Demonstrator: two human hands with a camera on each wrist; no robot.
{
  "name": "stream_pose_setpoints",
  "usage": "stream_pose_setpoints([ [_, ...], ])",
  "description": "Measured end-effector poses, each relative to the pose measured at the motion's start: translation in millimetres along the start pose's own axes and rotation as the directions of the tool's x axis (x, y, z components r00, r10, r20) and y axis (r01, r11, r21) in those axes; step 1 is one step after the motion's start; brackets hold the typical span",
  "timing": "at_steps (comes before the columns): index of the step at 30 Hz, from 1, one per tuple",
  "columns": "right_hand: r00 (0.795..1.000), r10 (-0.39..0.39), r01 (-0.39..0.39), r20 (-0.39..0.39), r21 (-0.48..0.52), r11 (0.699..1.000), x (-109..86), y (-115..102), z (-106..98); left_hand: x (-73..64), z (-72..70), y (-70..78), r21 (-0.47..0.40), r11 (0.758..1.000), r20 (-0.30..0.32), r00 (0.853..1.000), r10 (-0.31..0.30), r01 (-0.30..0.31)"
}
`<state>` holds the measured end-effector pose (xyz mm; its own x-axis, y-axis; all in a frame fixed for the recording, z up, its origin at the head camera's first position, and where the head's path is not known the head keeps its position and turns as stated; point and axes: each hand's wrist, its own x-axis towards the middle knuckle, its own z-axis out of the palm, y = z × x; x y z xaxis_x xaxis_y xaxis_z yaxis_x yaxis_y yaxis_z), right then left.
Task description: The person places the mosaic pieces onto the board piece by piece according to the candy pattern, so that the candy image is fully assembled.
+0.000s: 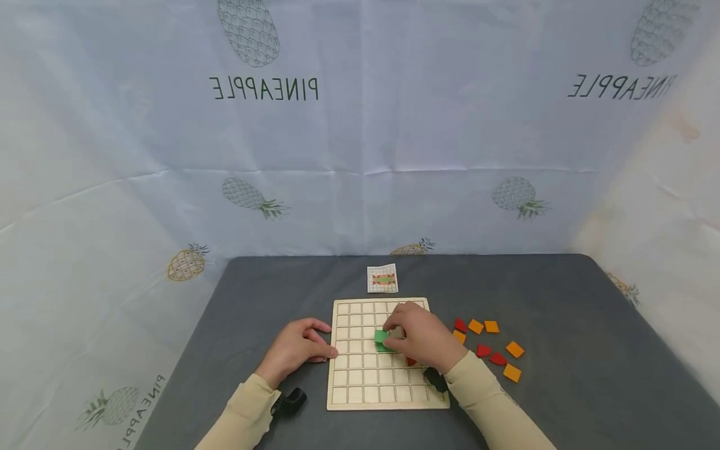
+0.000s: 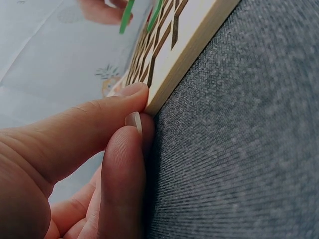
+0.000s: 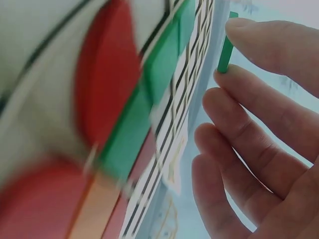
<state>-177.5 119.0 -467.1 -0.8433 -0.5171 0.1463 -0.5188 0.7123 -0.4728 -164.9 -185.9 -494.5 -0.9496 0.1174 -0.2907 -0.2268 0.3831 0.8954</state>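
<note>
A wooden grid board (image 1: 354, 378) lies on the dark table. My left hand (image 1: 295, 347) is at its left edge; in the left wrist view the thumb and fingertips hold the board's rim. Above the middle of the board, my right hand (image 1: 419, 331) pinches a green square tile (image 3: 227, 55) between thumb and forefinger, tilted and clear of the grid. Below it, green tiles (image 3: 164, 55) sit in a row on the board, with red rounded pieces (image 3: 107, 74) and an orange tile (image 3: 97, 204) beside them. The right hand hides part of these in the head view.
A small printed card (image 1: 382, 279) with a coloured grid pattern lies behind the board. To the right, loose orange tiles (image 1: 514, 349) and red pieces (image 1: 498, 359) are scattered on the table (image 1: 590, 331). A white pineapple-print cloth (image 1: 360, 137) hangs behind.
</note>
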Motion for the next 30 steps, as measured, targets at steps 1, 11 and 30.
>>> stream_pose_setpoints([
  [1, 1.0, -0.008, 0.008, 0.004, -0.001, 1.0, 1.9, -3.0, 3.5, 0.1, 0.0, -0.1, -0.002, 1.0, 0.004, 1.0, 0.001, -0.001],
  [11, 0.999, -0.047, 0.048, 0.015, -0.05, 0.998, 8.3, -16.1, 21.2, 0.1, 1.5, -1.6, -0.009, 1.0, 0.017, 1.0, 0.009, -0.009],
  [30, 0.997, -0.08, 0.081, 0.014, -0.128, 0.988, 9.2, -15.9, 20.2, 0.3, 3.0, 2.1, 0.018, 1.0, -0.022, 1.0, -0.005, 0.005],
])
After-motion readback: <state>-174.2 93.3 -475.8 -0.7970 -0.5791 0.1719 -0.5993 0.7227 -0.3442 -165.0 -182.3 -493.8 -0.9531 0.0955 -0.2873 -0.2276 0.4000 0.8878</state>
